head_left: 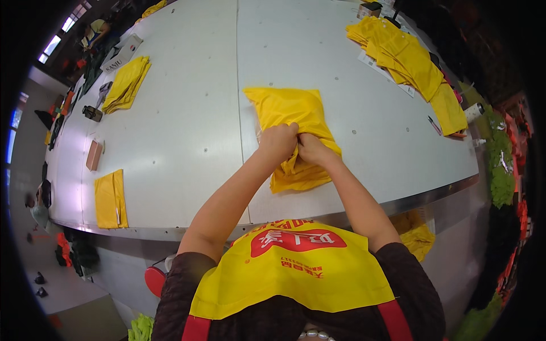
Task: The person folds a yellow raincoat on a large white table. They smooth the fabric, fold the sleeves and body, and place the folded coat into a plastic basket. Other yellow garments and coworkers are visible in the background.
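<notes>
A bundle of folded, glossy yellow fabric (293, 105) lies on the pale table in front of me, creased where I grip it. My left hand (278, 140) is closed in a fist on the middle of it. Right beside it, my right hand (313, 150) is closed too, its fingertips tucked into the folds and partly hidden. The two hands nearly touch. Below them, the lower part of the bundle spreads toward me. A clear edge, perhaps plastic film, shows along its left side.
Stacked yellow fabric pieces (398, 57) lie along the table's right edge, near pens (435, 125) and a thread cone (474, 112). To the left are another yellow stack (128, 84), a small open box (94, 156) and a folded yellow piece (110, 199). A person (96, 33) is at far left.
</notes>
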`<control>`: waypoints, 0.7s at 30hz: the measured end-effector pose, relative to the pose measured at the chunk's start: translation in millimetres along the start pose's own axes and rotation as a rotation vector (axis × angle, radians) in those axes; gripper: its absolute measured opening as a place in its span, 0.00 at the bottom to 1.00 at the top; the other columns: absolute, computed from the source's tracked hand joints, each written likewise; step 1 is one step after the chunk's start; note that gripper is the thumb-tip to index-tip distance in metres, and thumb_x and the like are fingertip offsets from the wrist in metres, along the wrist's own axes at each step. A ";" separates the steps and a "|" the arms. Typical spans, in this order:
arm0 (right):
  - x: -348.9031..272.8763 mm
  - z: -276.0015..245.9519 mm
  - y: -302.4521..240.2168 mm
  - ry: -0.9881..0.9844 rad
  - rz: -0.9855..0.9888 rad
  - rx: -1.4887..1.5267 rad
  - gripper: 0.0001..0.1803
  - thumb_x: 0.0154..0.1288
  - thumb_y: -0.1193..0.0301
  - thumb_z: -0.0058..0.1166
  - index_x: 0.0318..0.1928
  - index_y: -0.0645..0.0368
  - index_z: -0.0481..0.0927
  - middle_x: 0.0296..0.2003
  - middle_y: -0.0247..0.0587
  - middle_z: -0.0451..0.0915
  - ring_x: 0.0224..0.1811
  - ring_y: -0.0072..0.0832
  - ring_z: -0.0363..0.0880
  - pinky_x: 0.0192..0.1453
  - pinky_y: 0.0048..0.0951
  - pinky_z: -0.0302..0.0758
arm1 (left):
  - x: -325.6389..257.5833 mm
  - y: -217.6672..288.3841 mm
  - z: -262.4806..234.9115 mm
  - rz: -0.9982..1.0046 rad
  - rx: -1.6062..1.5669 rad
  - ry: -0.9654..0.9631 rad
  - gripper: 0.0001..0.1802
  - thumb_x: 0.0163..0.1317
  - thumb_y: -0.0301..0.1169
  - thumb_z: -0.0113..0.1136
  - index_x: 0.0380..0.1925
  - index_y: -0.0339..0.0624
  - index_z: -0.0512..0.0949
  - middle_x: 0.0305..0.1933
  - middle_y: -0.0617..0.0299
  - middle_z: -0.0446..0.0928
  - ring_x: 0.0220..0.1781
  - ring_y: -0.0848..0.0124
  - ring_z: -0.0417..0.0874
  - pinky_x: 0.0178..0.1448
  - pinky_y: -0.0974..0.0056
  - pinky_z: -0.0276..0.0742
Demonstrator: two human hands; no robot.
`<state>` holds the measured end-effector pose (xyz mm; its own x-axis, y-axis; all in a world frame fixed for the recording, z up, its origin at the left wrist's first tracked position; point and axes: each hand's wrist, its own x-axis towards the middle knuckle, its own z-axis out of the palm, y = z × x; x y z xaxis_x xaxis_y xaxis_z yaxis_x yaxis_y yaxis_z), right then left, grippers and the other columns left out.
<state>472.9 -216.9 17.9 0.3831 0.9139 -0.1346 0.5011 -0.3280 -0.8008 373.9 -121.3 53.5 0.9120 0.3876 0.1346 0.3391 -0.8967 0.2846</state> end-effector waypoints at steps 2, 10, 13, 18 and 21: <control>0.9 -0.7 -0.5 -0.014 0.022 -0.053 0.17 0.60 0.69 0.39 0.47 0.62 0.73 0.47 0.57 0.74 0.52 0.47 0.71 0.54 0.39 0.68 | -2.8 4.7 -1.7 0.054 0.018 0.045 0.06 0.55 0.31 0.50 0.24 0.41 0.68 0.24 0.54 0.75 0.26 0.56 0.77 0.29 0.55 0.72; 32.9 71.0 48.4 0.255 -0.052 -0.054 0.21 0.60 0.58 0.43 0.48 0.58 0.73 0.49 0.55 0.73 0.53 0.46 0.71 0.56 0.39 0.66 | -11.3 0.2 7.7 0.113 -0.042 0.250 0.11 0.57 0.34 0.51 0.21 0.42 0.66 0.21 0.56 0.74 0.23 0.57 0.76 0.26 0.58 0.71; 37.0 79.9 41.2 0.214 -0.199 -0.098 0.21 0.59 0.58 0.45 0.48 0.56 0.74 0.47 0.51 0.74 0.52 0.45 0.71 0.56 0.38 0.66 | -3.1 -7.6 4.4 0.171 0.014 0.139 0.11 0.57 0.36 0.52 0.21 0.43 0.67 0.22 0.57 0.75 0.20 0.57 0.75 0.23 0.58 0.71; -6.4 78.6 4.5 -0.033 -0.446 -0.160 0.19 0.57 0.60 0.48 0.48 0.55 0.73 0.46 0.47 0.75 0.51 0.43 0.71 0.56 0.37 0.67 | -8.8 20.1 23.1 0.238 0.174 0.073 0.09 0.59 0.40 0.51 0.28 0.48 0.71 0.22 0.64 0.73 0.21 0.64 0.76 0.25 0.65 0.73; -25.2 87.9 1.4 -0.181 -0.553 -0.087 0.19 0.57 0.61 0.48 0.48 0.55 0.73 0.46 0.46 0.75 0.51 0.42 0.71 0.56 0.37 0.67 | -1.7 43.7 15.8 0.293 -0.089 0.169 0.09 0.56 0.39 0.55 0.29 0.46 0.73 0.21 0.62 0.72 0.20 0.62 0.74 0.24 0.63 0.71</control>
<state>395.8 -219.4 -31.1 -0.0882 0.9787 0.1856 0.6538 0.1975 -0.7305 390.8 -164.6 50.8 0.9138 0.1530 0.3762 0.0402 -0.9559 0.2910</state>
